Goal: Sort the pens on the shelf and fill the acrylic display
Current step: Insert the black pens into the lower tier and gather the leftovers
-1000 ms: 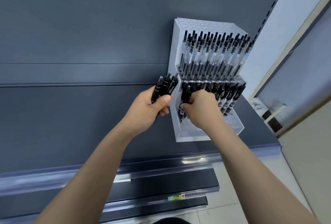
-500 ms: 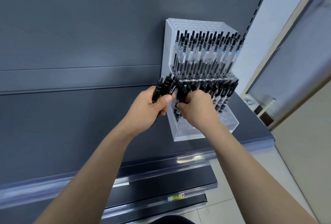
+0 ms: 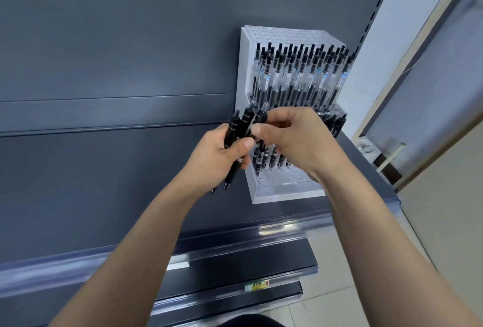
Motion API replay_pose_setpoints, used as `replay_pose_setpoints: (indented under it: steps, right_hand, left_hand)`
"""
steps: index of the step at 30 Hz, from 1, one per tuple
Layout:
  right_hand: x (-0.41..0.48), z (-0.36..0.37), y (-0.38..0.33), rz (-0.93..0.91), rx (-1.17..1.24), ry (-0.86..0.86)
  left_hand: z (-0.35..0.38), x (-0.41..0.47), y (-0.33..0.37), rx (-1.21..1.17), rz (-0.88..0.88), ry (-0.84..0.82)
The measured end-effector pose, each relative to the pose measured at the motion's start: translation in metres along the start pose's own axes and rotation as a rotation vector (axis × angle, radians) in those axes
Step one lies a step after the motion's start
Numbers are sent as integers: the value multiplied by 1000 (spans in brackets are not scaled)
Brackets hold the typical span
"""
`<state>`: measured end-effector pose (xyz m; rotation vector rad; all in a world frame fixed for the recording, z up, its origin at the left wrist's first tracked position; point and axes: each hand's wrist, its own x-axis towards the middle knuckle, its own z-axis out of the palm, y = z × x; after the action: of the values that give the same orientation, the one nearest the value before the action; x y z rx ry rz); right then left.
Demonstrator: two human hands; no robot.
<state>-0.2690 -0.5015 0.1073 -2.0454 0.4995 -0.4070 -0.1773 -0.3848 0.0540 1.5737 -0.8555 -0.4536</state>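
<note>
Head view: left grip (image 3: 214, 159) clutches pen bundle (image 3: 233, 128); right grip (image 3: 298, 141) pinches single pen (image 3: 262, 115) by top.

The black pens (image 3: 236, 128) gripped in my left hand (image 3: 222, 159) look like smooth matt black plastic, with a faint sheen along the barrels. At one o'clock, the acrylic display (image 3: 247, 86) is clear plastic with milky, frosted walls. The upper-row pens (image 3: 295, 75) in it have clear glossy barrels and black tops. The shelf (image 3: 104, 170) looks like painted metal, matt dark grey. At six o'clock its edge strip (image 3: 235, 232) is glossy translucent plastic. The floor tiles (image 3: 339, 287) at five o'clock shine.
</note>
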Motion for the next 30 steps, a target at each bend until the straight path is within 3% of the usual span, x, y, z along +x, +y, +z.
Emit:
replay_pose_setpoints:
  steps: [5, 8, 12, 17, 30]
  right_hand:
    - [-3, -8, -3, -24, -2, 101]
    - [0, -22, -2, -60, -128, 222]
    - [6, -21, 11, -35, -335, 248]
    - [11, -13, 22, -61, -298, 300]
    - [16, -5, 28, 41, -424, 200]
  left_hand:
    - [3, 0, -2, -52, 15, 7]
    - [-4, 0, -7, 9, 9, 85]
    - [-5, -1, -6, 64, 34, 106]
    - [-3, -4, -3, 56, 45, 95]
    - [0, -1, -2, 57, 31, 82]
